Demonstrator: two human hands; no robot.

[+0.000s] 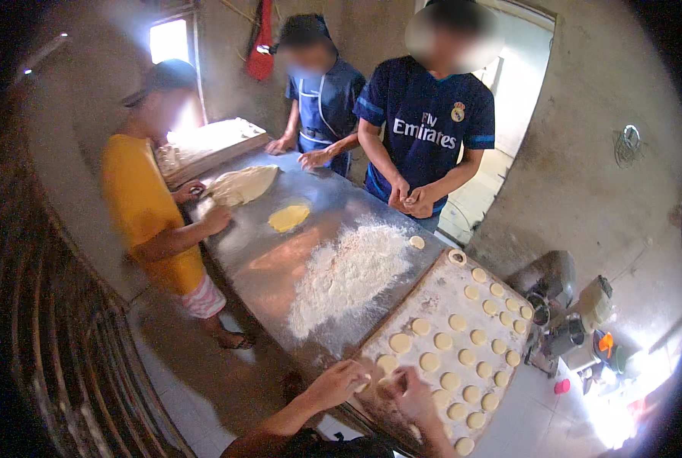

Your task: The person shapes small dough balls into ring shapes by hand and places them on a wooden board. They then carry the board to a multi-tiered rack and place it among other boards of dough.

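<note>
My left hand [350,379], at the near left edge of the floured board [440,291], is closed on a small pale piece of dough [362,384]. My right hand [406,397] is just to its right, low over the board and blurred, with curled fingers; what it holds, if anything, I cannot make out. Dough discs [429,362] lie in rough rows on the board around it. A ring-like piece [457,257] sits at the board's far corner. Beyond the board, the metal table [257,252] carries a heap of flour [349,275] and a lone small disc [416,243].
Three co-workers stand round the table: one in yellow [143,198] handles a dough sheet [242,185], two in dark shirts [318,99] [425,130] face me. A yellow dough patch [287,218] lies mid-table. A white-topped board [211,137] is behind; pots [566,336] stand at right.
</note>
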